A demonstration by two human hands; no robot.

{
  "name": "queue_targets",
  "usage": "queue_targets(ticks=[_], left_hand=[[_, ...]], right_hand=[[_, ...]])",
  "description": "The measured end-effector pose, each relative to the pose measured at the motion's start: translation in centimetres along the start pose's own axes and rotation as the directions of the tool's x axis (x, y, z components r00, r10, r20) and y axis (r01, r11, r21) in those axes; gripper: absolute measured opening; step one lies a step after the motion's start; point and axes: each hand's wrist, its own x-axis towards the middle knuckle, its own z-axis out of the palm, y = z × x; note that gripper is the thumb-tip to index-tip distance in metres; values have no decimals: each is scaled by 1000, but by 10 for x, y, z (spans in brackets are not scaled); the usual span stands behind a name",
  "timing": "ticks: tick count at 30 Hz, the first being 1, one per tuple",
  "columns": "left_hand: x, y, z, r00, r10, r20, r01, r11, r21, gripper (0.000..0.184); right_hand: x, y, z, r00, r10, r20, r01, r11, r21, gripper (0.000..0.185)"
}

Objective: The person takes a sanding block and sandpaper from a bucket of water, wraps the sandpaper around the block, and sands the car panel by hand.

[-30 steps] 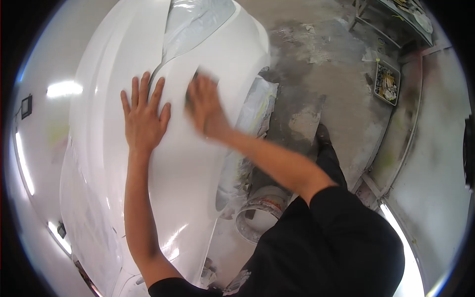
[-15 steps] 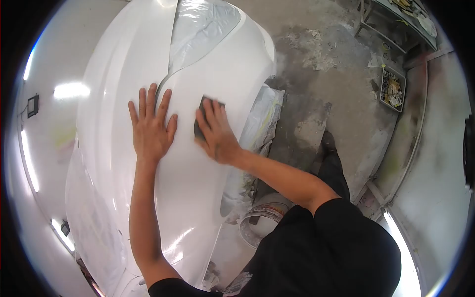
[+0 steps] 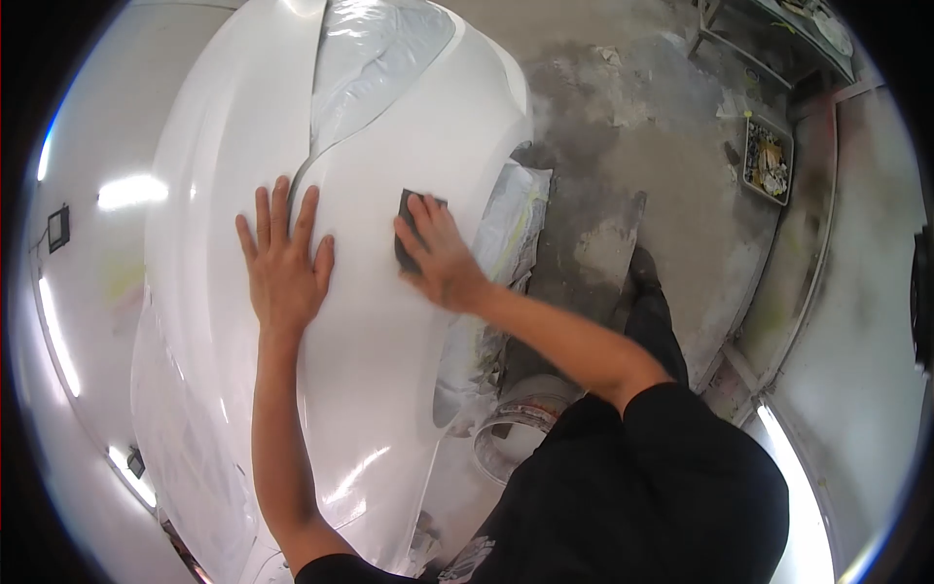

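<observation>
A white car body panel fills the middle of the view. My left hand lies flat on it with fingers spread, over the dark seam between two panels. To its right, my right hand presses a dark grey sheet of sandpaper against the curved panel. Its fingers lie across the sheet, whose upper and left edges show past them. Clear plastic film covers the lamp area beyond my hands.
Masking film and paper cover the wheel opening. A bucket stands on the floor beside my body. Farther right are a crate of small items and a workbench. A wall rises along the right.
My right hand has slid the sandpaper a little to the right across the panel. My left hand keeps its place on the car, while the whole view has shifted slightly.
</observation>
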Motion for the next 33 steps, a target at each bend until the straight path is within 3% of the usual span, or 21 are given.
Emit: queue_targets(ticks=[1, 2, 3, 4, 6, 8, 10, 12, 15, 16, 17, 18, 22, 24, 26, 28, 30, 33], left_hand=[[0, -1, 1, 1000, 2, 5, -2, 1000, 9, 59], [1, -1, 1, 1000, 0, 4, 0, 1000, 18, 59], [3, -2, 3, 1000, 16, -10, -16, 1000, 5, 59], [3, -3, 4, 999, 27, -26, -27, 1000, -9, 60], [0, -4, 2, 998, 48, -31, -49, 998, -30, 61], [2, -2, 1, 998, 45, -34, -47, 997, -54, 61], [3, -2, -1, 999, 33, -19, -33, 998, -46, 61], [4, 1, 0, 999, 31, -5, -31, 998, -46, 62], [5, 2, -3, 999, 31, 30, -30, 999, -22, 61], [4, 2, -2, 999, 34, 25, -34, 999, -26, 61], [4, 1, -1, 999, 41, 17, -40, 999, -30, 61], [5, 1, -1, 999, 46, 7, -46, 998, -34, 61], [8, 2, -3, 998, 55, -5, -55, 998, -35, 61], [6, 2, -4, 999, 47, 26, -46, 998, -34, 60], [5, 1, -1, 998, 56, 20, -55, 997, -52, 60], [9, -3, -1, 998, 68, 19, -67, 996, -56, 59], [8, 0, -2, 997, 62, 36, -59, 996, -67, 58], [6, -3, 0, 997, 74, 38, -72, 996, -62, 57]], right_hand=[[-9, 8, -4, 996, -81, 23, 81, 996, 31, 82], [13, 56, 10, 987, -144, -67, 142, 989, -27, 81], [40, 101, 8, 990, -92, -107, 89, 995, -35, 74], [65, 150, 22, 980, 99, -174, -95, 995, 34, 66], [112, 157, -38, 891, 449, 59, -451, 864, 225, 68], [113, 156, -5, 821, 569, -57, -557, 818, 147, 68], [61, 109, 12, 901, 419, -111, -417, 908, 37, 67], [5, 40, 0, 958, 281, 53, -282, 959, 2, 68], [4, 114, 16, 985, 146, -93, -145, 989, 25, 68], [27, 149, 9, 958, 209, -197, -199, 977, 71, 67], [44, 208, 21, 978, 37, -207, -75, 981, -177, 58], [82, 192, -18, 876, 464, -132, -413, 862, 293, 39], [76, 197, 33, 899, 412, -152, -419, 908, -19, 46], [42, 100, 15, 901, 429, -64, -416, 896, 155, 63], [20, 38, -22, 969, 248, 16, -244, 937, 250, 67], [45, 100, 0, 979, 179, -97, -166, 978, 128, 66], [100, 168, -6, 958, 271, -97, -238, 935, 263, 63], [140, 177, -17, 864, 484, -140, -386, 814, 434, 62]])
